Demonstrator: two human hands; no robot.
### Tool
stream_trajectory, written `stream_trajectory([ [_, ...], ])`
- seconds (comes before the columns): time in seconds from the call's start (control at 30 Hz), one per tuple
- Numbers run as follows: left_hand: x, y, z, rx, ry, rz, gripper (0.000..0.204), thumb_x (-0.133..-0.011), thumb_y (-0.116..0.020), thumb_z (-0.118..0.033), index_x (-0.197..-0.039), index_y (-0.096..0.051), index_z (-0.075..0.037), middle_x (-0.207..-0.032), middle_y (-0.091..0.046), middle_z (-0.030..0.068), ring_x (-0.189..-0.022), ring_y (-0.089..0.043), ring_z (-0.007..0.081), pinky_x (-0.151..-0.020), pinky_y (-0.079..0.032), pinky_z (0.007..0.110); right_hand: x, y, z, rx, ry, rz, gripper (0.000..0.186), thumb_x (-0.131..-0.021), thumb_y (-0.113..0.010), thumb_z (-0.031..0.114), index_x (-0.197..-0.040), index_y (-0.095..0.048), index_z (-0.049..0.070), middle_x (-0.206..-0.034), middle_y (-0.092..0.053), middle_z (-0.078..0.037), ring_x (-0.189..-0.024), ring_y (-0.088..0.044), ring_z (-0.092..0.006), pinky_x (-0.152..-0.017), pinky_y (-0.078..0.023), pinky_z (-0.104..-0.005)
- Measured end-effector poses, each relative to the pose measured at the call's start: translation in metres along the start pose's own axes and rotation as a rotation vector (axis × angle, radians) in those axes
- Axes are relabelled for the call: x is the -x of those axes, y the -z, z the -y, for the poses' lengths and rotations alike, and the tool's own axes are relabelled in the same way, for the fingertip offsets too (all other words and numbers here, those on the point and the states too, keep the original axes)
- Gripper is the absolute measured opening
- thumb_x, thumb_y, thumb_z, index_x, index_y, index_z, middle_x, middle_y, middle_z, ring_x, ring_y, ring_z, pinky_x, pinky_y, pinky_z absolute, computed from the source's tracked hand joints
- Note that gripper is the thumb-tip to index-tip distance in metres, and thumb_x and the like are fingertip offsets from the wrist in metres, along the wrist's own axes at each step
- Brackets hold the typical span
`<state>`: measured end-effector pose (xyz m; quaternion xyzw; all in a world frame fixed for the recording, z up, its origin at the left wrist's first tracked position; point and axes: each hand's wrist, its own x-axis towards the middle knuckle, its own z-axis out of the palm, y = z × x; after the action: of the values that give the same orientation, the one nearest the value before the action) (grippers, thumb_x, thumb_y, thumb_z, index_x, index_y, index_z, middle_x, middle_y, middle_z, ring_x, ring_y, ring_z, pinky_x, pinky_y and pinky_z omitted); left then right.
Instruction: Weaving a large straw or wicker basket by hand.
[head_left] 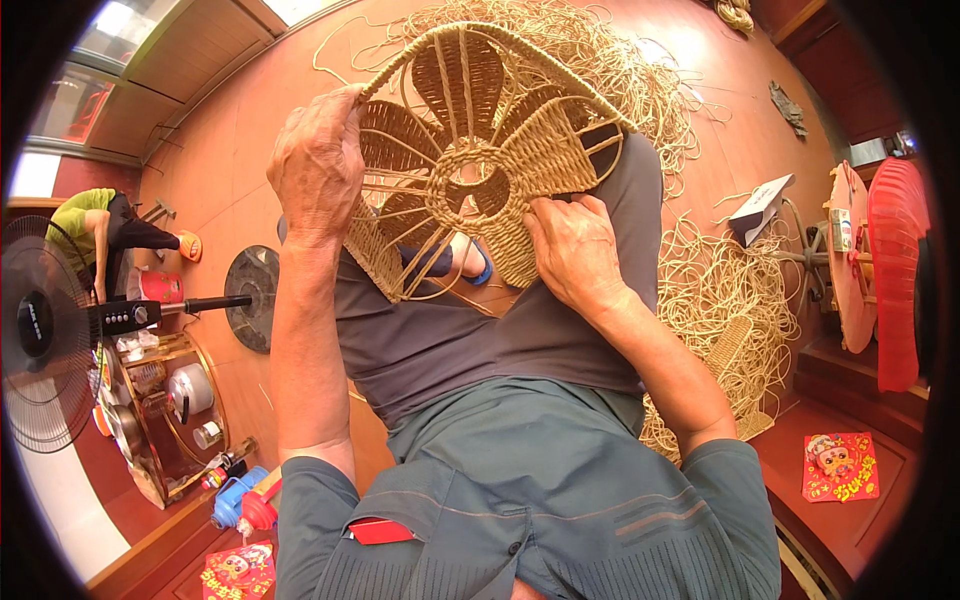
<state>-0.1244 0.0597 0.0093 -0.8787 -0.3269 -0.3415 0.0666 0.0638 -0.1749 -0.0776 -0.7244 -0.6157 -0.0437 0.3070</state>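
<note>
A half-woven straw-rope basket (550, 155) rests on my lap, tipped so its flower-like pattern faces me. Petal-shaped panels spread from a braided ring at its middle; some are filled with tight weave, others show only bare cords and frame. My left hand (318, 165) is closed around the basket's rim at the upper left. Beside the ring on the right, my right hand (578, 245) has its fingers curled and pressed against the edge of a woven panel. Whether a loose strand lies between those fingers, I cannot tell.
Loose straw rope (720, 320) is heaped on the floor to the right, with another tangled pile (620, 70) beyond the basket. At the left stand a fan (45, 320) and a wooden rack (150, 440); a person (100, 225) bends behind them. A red stool (895, 270) is at far right.
</note>
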Motion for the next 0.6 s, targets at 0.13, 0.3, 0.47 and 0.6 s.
stream_trajectory([
  [0.13,0.006,-0.007,-0.005,0.048,0.045,-0.053,0.017,-0.105,-0.074,-0.02,-0.118,-0.081,-0.013,-0.113,-0.082,0.0043,-0.103,-0.073,0.0272,-0.095,-0.056,0.041,0.001,-0.007,-0.004,0.009,-0.016,0.042,0.012,-0.101,-0.067,0.014,-0.092,-0.068,0.006,-0.08,-0.072,-0.015,-0.083,-0.071,-0.0343,-0.093,-0.05,-0.0458],
  [0.3,0.018,-0.016,-0.014,0.207,0.149,-0.168,0.015,-0.101,-0.077,-0.017,-0.115,-0.082,-0.013,-0.105,-0.079,0.0032,-0.1,-0.067,0.0263,-0.094,-0.051,0.04,-0.003,-0.001,0.0,0.114,-0.009,0.129,0.011,-0.103,-0.068,0.014,-0.096,-0.068,0.006,-0.084,-0.074,-0.014,-0.084,-0.071,-0.0336,-0.093,-0.05,-0.0456],
  [0.47,0.027,-0.017,-0.024,0.198,0.137,-0.29,0.014,-0.097,-0.081,-0.015,-0.111,-0.083,-0.014,-0.101,-0.077,0.002,-0.1,-0.067,0.0257,-0.094,-0.05,0.039,0.004,-0.007,-0.002,0.176,-0.02,0.102,0.01,-0.101,-0.068,0.014,-0.094,-0.068,0.007,-0.081,-0.073,-0.012,-0.081,-0.072,-0.0325,-0.096,-0.05,-0.0454],
  [0.6,0.045,-0.013,-0.028,0.194,0.132,-0.365,0.015,-0.094,-0.084,-0.012,-0.109,-0.082,-0.014,-0.101,-0.077,0.0023,-0.098,-0.067,0.0258,-0.094,-0.05,0.039,0.012,-0.01,0.001,0.216,-0.003,0.099,0.011,-0.101,-0.069,0.014,-0.092,-0.067,0.007,-0.081,-0.073,-0.012,-0.082,-0.073,-0.031,-0.099,-0.05,-0.0451],
])
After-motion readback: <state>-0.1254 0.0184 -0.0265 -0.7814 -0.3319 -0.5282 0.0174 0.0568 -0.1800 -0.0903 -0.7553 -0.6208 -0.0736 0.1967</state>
